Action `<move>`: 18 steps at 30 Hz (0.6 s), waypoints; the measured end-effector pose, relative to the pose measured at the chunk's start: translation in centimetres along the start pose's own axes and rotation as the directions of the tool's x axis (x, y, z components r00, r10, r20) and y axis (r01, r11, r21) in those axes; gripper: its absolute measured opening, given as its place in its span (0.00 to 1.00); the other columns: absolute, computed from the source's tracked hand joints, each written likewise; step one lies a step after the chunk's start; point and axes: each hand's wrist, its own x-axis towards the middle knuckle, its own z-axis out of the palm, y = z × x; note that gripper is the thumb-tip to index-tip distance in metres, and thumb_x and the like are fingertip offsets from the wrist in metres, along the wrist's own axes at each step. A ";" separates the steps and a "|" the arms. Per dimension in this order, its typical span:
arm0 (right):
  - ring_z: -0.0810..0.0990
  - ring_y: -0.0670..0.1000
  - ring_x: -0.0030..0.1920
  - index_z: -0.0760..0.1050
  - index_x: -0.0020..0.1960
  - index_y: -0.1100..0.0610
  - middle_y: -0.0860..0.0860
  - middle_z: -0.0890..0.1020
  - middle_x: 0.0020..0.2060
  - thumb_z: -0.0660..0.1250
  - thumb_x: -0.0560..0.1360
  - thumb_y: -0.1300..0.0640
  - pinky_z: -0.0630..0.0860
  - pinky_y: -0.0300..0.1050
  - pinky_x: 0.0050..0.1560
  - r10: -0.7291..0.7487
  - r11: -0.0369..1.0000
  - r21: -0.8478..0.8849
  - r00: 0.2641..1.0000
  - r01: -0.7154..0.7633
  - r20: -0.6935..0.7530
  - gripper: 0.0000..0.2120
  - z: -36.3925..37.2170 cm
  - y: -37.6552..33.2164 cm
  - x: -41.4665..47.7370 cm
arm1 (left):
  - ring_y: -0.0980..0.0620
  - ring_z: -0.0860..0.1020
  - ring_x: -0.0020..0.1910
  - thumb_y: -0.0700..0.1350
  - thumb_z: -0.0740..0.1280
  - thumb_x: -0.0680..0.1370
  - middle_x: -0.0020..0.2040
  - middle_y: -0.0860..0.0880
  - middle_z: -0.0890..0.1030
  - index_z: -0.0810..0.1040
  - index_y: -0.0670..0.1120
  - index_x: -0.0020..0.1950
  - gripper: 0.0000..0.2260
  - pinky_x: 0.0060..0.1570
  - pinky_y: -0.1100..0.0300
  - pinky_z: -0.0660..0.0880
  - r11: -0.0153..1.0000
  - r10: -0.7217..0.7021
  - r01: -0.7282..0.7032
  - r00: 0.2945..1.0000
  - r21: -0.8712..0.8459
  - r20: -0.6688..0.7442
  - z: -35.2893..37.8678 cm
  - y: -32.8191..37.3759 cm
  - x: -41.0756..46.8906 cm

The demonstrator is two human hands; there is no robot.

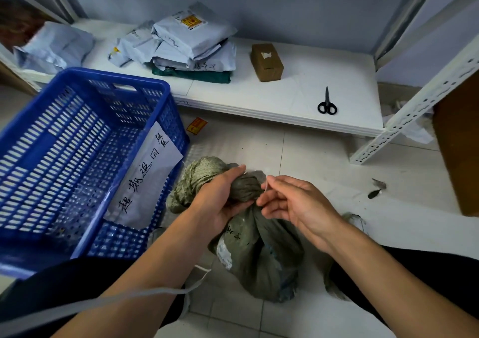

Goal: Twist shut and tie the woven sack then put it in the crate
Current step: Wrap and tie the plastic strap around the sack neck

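The blue crate stands just to the outside of my left hand, tipped with its open top towards me, so the drop-in will be a short swing once the knot is done. A flat white band trails across the floor under my left forearm; I cannot tell whether it joins the tie I am working. My left hand is wrapped round the twisted neck of the woven sack, fingers curled over the top and thumb underneath. The loose mouth fans out beyond my knuckles and the full body of the sack sits on the floor below my wrists, between my knees. I judge this grip is what matters most: if it slackens, the twist will unwind before the tie bites. So I would squeeze hard and hold the neck low against the sack's body. Touching the neck on its inner side, my right hand pinches a thin white string between thumb and forefinger, the other fingers loosely spread. I would wind it tight beside my left fingers, not over them. Each turn should lie on the last, and I would cinch before letting go. The scissors lie on the white shelf well beyond my right hand, ready for trimming.
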 end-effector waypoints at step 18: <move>0.83 0.54 0.38 0.76 0.57 0.64 0.61 0.88 0.47 0.61 0.82 0.50 0.78 0.45 0.44 -0.003 0.999 0.045 0.999 0.005 -0.043 0.16 0.6 -0.7 0.1 | 0.47 0.86 0.40 0.46 0.76 0.72 0.46 0.40 0.87 0.84 0.39 0.55 0.15 0.41 0.56 0.84 0.994 -0.008 0.010 1.000 -0.108 0.014 0.1 0.4 -0.2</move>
